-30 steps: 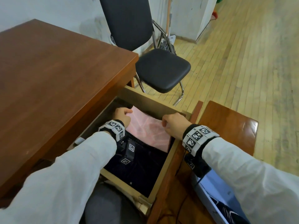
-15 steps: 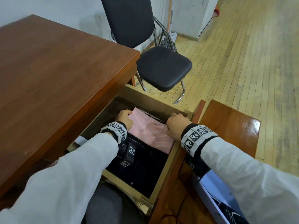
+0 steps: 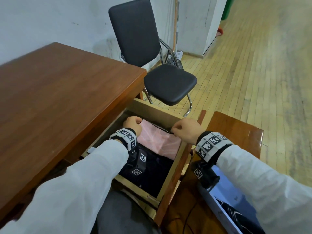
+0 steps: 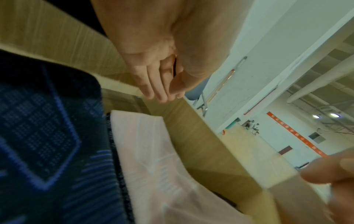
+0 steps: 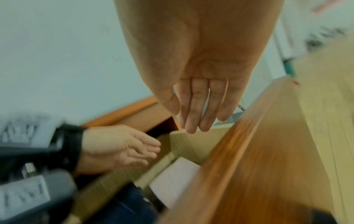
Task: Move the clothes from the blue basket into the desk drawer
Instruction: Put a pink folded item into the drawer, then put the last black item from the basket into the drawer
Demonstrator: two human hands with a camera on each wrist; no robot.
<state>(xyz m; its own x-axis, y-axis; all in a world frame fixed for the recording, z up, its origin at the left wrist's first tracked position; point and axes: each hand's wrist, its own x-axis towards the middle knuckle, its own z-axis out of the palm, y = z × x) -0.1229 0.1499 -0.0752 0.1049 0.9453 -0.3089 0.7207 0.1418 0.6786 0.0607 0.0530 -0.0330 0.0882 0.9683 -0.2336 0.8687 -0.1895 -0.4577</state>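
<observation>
A: Report the position of the clothes.

B: A folded pink garment lies in the far half of the open desk drawer. It rests partly on a dark navy patterned garment, which fills the near half of the drawer. In the left wrist view the pink garment sits beside the navy one, against the drawer's light wooden wall.

A: Report the left hand.

B: The left hand is inside the drawer at the far left corner of the pink garment. In the left wrist view the fingers are straight and close together, and hold nothing. The right wrist view shows the same hand with relaxed, loosely spread fingers above the drawer edge.

A: Report the right hand.

B: The right hand is above the drawer's right wall, next to the far right corner of the pink garment. In the right wrist view its fingers are extended and together, with nothing between them. Whether the fingertips touch the cloth cannot be determined.

A: Report the basket.

B: The blue basket stands at the lower right, under the right sleeve. A dark item with white lines lies in it.

A: Report the surroundings.

B: The brown desk is at the left. A black chair with a chrome frame stands beyond the drawer on a wooden plank floor.
</observation>
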